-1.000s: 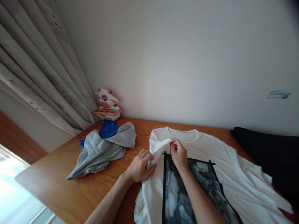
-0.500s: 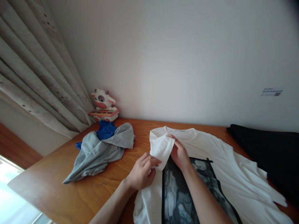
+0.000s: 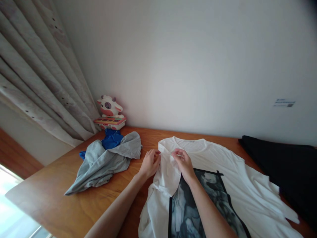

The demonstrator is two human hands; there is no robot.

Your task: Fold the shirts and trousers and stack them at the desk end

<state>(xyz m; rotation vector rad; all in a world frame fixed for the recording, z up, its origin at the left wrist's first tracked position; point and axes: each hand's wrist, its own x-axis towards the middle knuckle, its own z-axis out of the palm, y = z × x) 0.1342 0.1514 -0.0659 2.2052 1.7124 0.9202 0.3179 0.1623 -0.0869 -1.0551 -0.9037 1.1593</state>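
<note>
A white T-shirt [image 3: 220, 153] with a dark, marbled print framed in black lies spread on the wooden table. Its left sleeve is folded inward over the shirt's front and partly covers the print. My left hand [image 3: 150, 163] pinches the folded edge at the left side of the shirt, below the shoulder. Across the sleeve, my right hand [image 3: 183, 163] has its thumb and fingers closed on the white fabric below the collar. The fingertips of both hands are partly hidden by the cloth and the fingers themselves.
A crumpled grey garment [image 3: 109, 162] lies to the left, with a blue cloth [image 3: 112, 139] partly under it. Behind them stands a cow toy with a keyboard [image 3: 110, 114]. Black folded fabric [image 3: 277, 158] lies at the right. The wooden table [image 3: 61, 188] meets a wall; a curtain [image 3: 44, 72] hangs left.
The sleeve, held up between my hands before, now lies down over the shirt front. My left hand has moved up to the shirt's left edge; my right hand has shifted slightly left.
</note>
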